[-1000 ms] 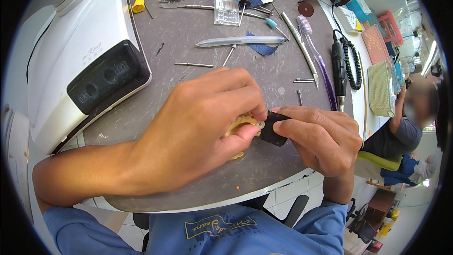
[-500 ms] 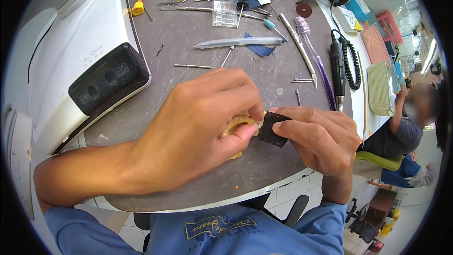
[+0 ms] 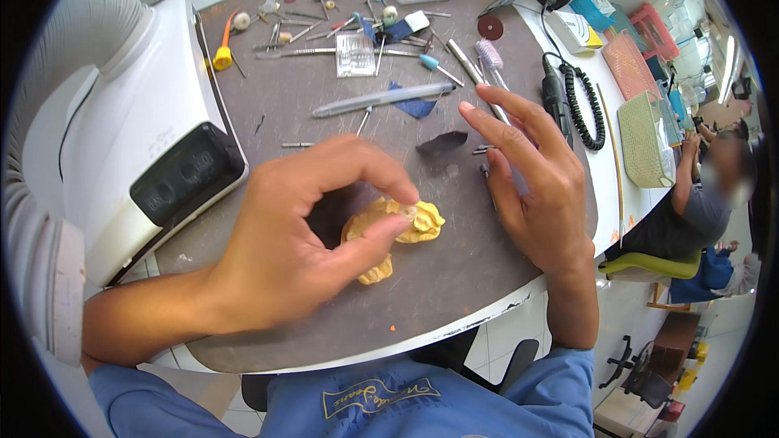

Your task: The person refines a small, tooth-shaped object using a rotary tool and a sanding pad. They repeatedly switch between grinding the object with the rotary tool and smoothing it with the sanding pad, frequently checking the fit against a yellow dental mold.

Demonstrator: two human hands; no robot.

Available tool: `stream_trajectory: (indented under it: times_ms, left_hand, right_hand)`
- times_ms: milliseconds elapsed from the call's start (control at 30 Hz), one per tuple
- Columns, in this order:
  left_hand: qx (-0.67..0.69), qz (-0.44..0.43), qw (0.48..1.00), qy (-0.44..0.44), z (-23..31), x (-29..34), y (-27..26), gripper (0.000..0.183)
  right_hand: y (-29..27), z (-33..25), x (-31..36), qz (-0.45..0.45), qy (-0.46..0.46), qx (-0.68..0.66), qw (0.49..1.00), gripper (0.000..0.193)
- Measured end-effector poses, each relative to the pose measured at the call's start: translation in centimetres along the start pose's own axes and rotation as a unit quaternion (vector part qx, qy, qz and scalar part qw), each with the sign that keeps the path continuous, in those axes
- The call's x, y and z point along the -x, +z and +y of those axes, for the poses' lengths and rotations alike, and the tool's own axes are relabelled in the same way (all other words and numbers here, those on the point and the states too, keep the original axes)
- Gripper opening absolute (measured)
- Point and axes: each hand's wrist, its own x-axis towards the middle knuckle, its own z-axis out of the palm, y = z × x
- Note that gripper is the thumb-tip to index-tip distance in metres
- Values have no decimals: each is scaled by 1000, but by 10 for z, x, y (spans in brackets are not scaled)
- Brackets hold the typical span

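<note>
My left hand pinches a small whitish tooth-like piece, seemingly a dental crown, between thumb and forefinger. Just under it, a yellow plaster dental model lies on the grey-brown bench mat; my left fingers hide part of it. To the right, my right hand hovers with fingers spread and holds nothing. A curled piece of black abrasive paper rests on the mat left of my right fingertips.
A white machine with a ribbed hose stands at the left. Farther back lie a translucent pen-like tool, a small clear case and many burs. A black handpiece with coiled cord and a green basket are at the right.
My right hand has let go of the black abrasive paper and drawn away, fingers opening. The paper now lies farther back on the mat. More of the yellow model shows.
</note>
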Motion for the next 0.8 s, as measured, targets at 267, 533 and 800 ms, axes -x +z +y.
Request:
stream_trajectory:
  times_ms: [267, 533, 800]
  left_hand:
    - [241, 35, 969, -47, 0, 1, -2, 19]
    - [261, 44, 962, -70, 0, 4, -2, 18]
    - [209, 34, 976, -52, 3, 3, -5, 18]
  right_hand:
    - [-36, 27, 8, 23, 250, 118, 961, 27]
    - [-41, 58, 28, -102, 345, 144, 922, 62]
    - [-41, 73, 47, 185, 325, -308, 874, 43]
